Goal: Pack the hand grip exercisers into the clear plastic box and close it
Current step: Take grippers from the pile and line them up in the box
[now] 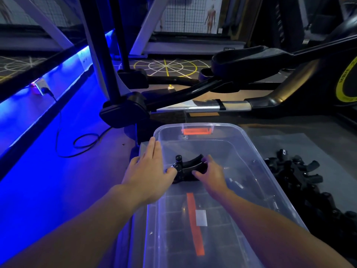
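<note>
My left hand lies flat along the left rim of the clear plastic box. Its fingers are straight and close together, pointing toward the far corner, and the thumb reaches inward over the edge. My right hand is down inside the box, fingers and thumb curled round the black handles of a hand grip exerciser. The exerciser sits low near the left wall in the far half, its knobbed end just beside my left thumb.

The floor of the box is bare beyond the exerciser and to its right, up to the far wall with its red latch and across to the long right wall. The near half under my forearms also looks open.

Outside the right wall, a pile of black exercisers lies on the floor just beside the box. Past the far left corner stands the black foot of an exercise machine, near the rim. A black cable loops on the blue-lit floor to the left, well apart.
</note>
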The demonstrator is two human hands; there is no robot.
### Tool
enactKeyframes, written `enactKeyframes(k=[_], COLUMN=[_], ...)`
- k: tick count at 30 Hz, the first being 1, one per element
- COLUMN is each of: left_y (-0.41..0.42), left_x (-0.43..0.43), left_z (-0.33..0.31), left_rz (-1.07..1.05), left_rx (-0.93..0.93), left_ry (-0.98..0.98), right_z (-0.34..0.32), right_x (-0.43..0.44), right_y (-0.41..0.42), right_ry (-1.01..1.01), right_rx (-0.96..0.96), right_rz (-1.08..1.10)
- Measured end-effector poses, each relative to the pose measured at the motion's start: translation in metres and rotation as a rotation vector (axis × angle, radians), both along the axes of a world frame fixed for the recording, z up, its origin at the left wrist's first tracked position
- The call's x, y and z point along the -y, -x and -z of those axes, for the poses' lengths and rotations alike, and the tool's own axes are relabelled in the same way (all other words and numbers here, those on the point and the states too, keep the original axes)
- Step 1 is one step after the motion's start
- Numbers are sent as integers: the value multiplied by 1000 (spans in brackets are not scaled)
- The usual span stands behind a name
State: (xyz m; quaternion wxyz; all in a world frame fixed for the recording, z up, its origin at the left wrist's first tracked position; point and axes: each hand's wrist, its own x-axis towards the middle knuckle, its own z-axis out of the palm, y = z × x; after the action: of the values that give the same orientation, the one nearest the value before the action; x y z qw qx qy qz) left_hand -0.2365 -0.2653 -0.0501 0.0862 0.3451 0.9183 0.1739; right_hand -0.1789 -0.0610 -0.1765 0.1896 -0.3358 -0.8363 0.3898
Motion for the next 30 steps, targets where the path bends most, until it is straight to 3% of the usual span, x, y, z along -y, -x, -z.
enactKeyframes(k=[20,30], left_y=[4,3], left_x=[0,0], left_z=[3,4], left_rz=[12,3], left_rx=[-23,-28], left_ry=[15,6], right_z=[12,19], right_x=[-7,-1], right_y=[10,12], right_ry=[-80,-275], right_rx=[-43,98], right_rz=[16,-12])
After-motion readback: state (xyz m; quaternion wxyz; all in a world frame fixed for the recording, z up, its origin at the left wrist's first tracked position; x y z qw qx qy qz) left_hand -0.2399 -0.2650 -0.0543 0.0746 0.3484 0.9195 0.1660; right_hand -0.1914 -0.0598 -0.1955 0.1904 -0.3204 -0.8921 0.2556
